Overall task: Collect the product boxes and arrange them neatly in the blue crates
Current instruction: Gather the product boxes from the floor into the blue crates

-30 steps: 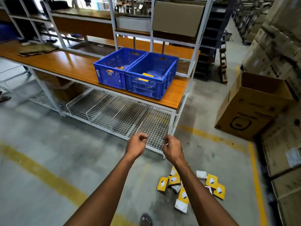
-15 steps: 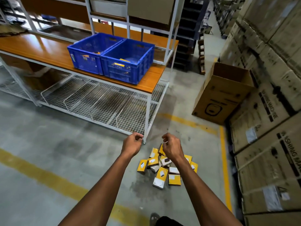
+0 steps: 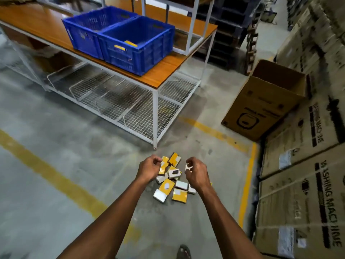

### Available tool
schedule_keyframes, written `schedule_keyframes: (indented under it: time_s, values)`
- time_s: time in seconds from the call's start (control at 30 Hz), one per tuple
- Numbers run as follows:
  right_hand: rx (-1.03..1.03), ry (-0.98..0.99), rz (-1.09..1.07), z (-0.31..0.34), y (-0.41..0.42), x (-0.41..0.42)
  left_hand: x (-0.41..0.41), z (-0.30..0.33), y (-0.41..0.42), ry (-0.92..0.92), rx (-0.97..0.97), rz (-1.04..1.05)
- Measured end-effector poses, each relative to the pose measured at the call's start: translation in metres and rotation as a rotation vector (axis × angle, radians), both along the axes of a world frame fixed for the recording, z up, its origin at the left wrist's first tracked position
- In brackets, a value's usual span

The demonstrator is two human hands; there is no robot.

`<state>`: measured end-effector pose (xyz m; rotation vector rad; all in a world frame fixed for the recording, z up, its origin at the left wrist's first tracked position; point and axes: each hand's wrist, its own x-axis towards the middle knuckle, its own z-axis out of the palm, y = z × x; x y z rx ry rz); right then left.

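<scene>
Product boxes (image 3: 172, 181): loose heap on the concrete floor (image 3: 78, 165), lower centre of frame, yellow-and-white, some face up, some flipped to white backs. Approx. 10 visible; a few overlap & hands cover part, so exact count can't be told.

Left hand (image 3: 148, 168) at left edge of heap, arm stretched fwd from bottom of frame, back of hand up, fingers curled in loosely, nothing seen in grip. Its knuckles overlap the nearest box in the picture; contact can't be told.

Right hand (image 3: 196, 171) at right edge of heap, arm likewise extended, fingers curled narrow. A small white bit shows at its fingertips (image 3: 187, 166); whether pinched or just a box behind, can't tell.

Heap lies between & under the 2 hands, most boxes in the gap betw. them.

2 blue crates (image 3: 138, 43) side by side, touching, on the wooden table (image 3: 168, 70), upper centre-left. Right crate holds at least 2 yellow boxes; left crate's contents unclear.

Wire mesh shelf (image 3: 119, 101) under table. 1 open cardboard carton (image 3: 261, 101) right of table. Stacked large cartons (image 3: 308, 174) down right edge. Yellow floor lines (image 3: 46, 174) lower left & right.
</scene>
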<state>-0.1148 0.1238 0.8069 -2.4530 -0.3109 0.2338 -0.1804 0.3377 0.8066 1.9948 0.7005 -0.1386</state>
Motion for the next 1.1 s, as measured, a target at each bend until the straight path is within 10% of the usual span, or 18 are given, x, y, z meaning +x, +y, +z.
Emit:
schedule_keyframes:
  time_s: [0.5, 1.1]
  values:
    - [-0.061, 0.152, 0.174, -0.171, -0.146, 0.03, 0.018, -0.166, -0.123, 0.136, 0.054, -0.037]
    - [-0.262, 0.266, 0.324, -0.606, -0.113, 0.067, 0.045, -0.609, -0.103, 0.27, 0.163, -0.132]
